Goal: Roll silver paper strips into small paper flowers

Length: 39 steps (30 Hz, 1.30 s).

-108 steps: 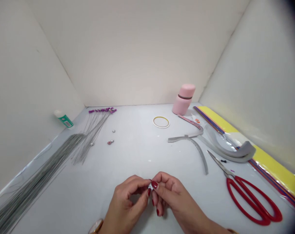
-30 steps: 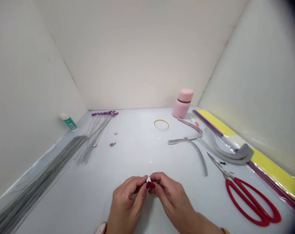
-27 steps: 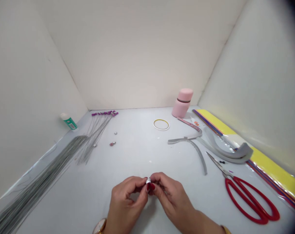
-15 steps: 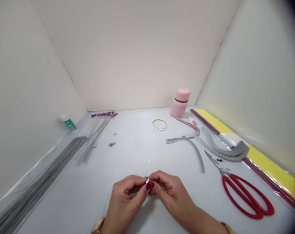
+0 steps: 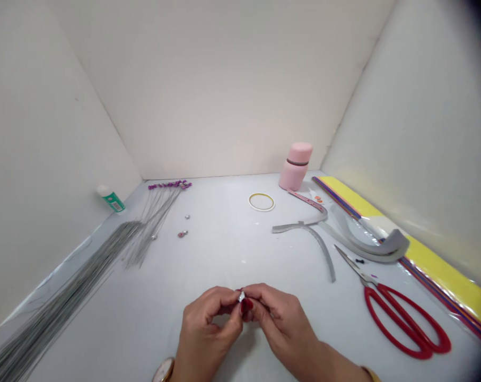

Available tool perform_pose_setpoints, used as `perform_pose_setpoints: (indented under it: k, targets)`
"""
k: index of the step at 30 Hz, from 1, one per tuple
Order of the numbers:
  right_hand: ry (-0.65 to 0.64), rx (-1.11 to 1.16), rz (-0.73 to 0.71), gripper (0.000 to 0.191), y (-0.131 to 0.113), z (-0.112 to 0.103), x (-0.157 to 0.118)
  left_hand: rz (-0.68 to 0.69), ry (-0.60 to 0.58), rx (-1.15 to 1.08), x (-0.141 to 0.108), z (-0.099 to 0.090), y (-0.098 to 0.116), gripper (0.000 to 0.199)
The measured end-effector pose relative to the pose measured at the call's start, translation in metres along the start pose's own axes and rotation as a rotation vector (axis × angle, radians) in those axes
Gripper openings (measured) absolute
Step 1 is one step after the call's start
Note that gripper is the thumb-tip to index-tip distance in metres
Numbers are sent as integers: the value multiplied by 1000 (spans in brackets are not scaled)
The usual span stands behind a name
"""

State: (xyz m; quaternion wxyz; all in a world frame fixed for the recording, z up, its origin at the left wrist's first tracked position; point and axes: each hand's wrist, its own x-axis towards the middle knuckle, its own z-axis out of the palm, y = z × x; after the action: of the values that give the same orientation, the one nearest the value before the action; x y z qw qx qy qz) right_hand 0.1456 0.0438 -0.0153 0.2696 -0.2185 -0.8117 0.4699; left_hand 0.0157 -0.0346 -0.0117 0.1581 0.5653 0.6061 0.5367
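Observation:
At the front middle of the table, my left hand [image 5: 212,323] and my right hand [image 5: 278,318] meet fingertip to fingertip. Between them they pinch a small silvery folded piece [image 5: 241,297], mostly covered by the fingers. Its exact kind is too small to make out. Further off to the left lie similar little silvery pieces, a single one [image 5: 187,217] and a pinkish-silver pair [image 5: 182,233]. Thin wire stems with purple tips [image 5: 169,185] rest behind them.
Left: a thick bundle of grey wires [image 5: 77,289] and a green-white glue stick [image 5: 112,200]. Back: a tape roll [image 5: 261,209] and a pink bottle [image 5: 294,171]. Right: grey paper strips [image 5: 323,252], a measuring tape [image 5: 307,201], red-handled scissors [image 5: 399,321] and packaged coloured sheets [image 5: 435,265].
The fingers have shifted slightly around the silvery piece, and a bit more of it shows. The whole view has moved a little; the things on the table stay put.

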Motion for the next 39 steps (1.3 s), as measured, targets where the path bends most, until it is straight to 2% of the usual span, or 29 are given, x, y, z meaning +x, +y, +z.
perform_pose_setpoints:
  k: [7,11,14,17,21,25,28,31,39]
  targets:
    - [136,-232,-136,19,-2,11,-4,-66,38,35,-1,6,-1,10]
    - [184,-100,-54,18,-2,11,-3,-123,35,-39,-1,5,-1,11]
    - [192,-33,-45,18,0,8,-4,-130,27,-49,-1,1,0,11]
    - [183,-50,-80,22,2,4,-4,-83,-26,-36,-1,-3,1,13]
    - [144,-117,-165,26,3,1,-2,-40,-36,-27,0,-4,-3,16]
    - [193,-132,-156,22,4,1,-2,-121,-18,-42,-2,-3,-7,14]
    - [216,-133,-146,19,4,2,-3,-146,-65,-70,-2,-3,-5,13]
    - [204,-132,-156,19,3,1,-3,-91,-79,-53,-1,-4,-2,13]
    - [104,-168,-203,21,-1,-3,-1,172,-16,102,3,-9,1,18]
